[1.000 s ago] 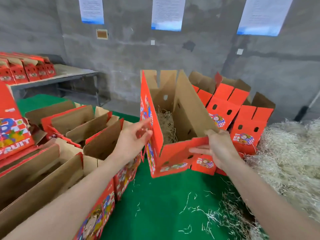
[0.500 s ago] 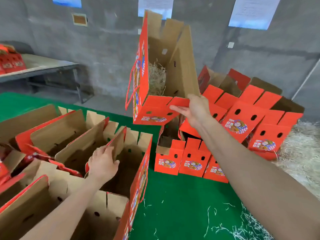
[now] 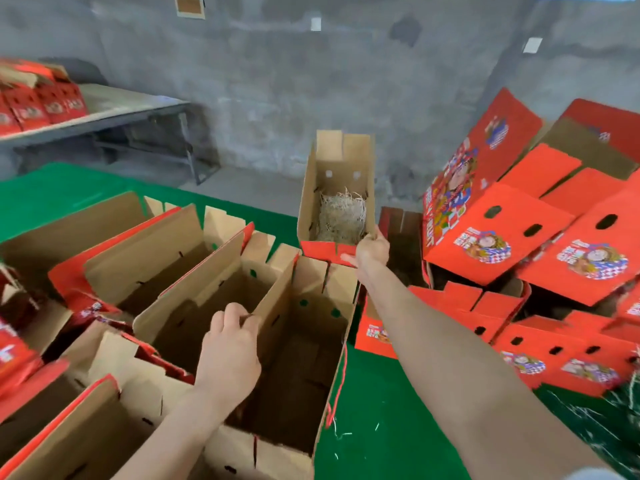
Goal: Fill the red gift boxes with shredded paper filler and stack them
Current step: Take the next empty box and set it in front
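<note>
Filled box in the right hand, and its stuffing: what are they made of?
Filled box: apparently cardboard, matte brown inside, printed red outside; cut holes and folded flaps show. Stuffing: pale, thin tangled strands, likely shredded paper, possibly wood wool.

Two grips are counted, the left grip (image 3: 230,348) and the right grip (image 3: 370,251). One filled box (image 3: 332,161) is seen. At least five open empty boxes (image 3: 294,358) are made out at left. At least seven red boxes (image 3: 485,237) are piled at right, and about four more, blurred, are counted on one far table (image 3: 138,103).
</note>
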